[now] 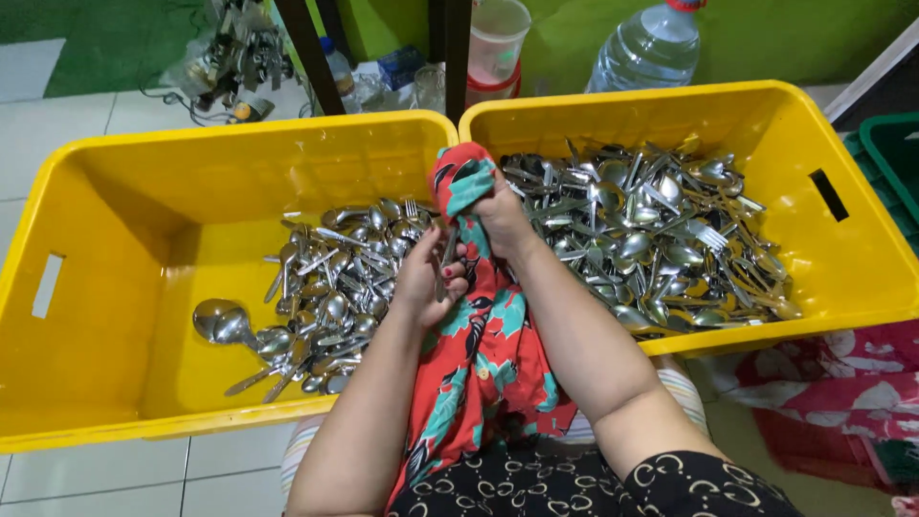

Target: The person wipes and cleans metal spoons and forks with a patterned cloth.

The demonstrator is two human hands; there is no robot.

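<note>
My left hand (429, 278) grips the handle of a metal utensil (447, 257) between the two yellow bins. My right hand (500, 213) is wrapped in a red floral cloth (483, 349) and closes around the utensil's upper end, which the cloth hides. The cloth hangs down over my lap. The left yellow bin (115, 220) holds a loose pile of spoons and forks (330, 287), with a large ladle (222, 322) at its left. The right yellow bin (766, 124) is filled with a denser heap of cutlery (651, 239).
A large clear water bottle (649, 48) and a plastic container (496, 40) stand behind the bins against a green wall. A green crate (895, 153) sits at the far right. Patterned red fabric (833, 402) lies on the floor at the right. White floor tiles surround the bins.
</note>
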